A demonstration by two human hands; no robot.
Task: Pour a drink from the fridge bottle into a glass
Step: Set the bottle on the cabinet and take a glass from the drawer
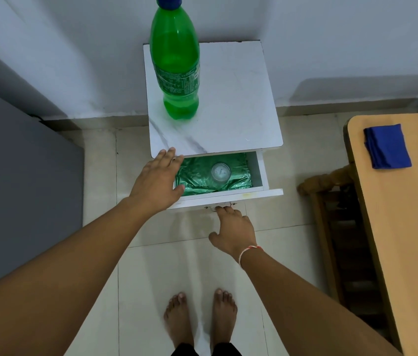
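Note:
A green plastic bottle (177, 65) with a blue cap stands upright on the white marble-patterned top of a small cabinet (238, 98). The cabinet's drawer (259, 194) is pulled out, lined with green foil. A clear glass (220, 173) stands upright inside it. My left hand (159, 181) hovers open over the drawer's left side, fingers straight, just left of the glass. My right hand (233, 227) is below the drawer front, its fingers curled on the drawer handle (219, 207).
A grey fridge (20, 181) stands to the left. A wooden table (405, 201) with a folded blue cloth (386, 146) is on the right, a wooden chair (331, 201) beside it. My bare feet stand on pale floor tiles (177, 265).

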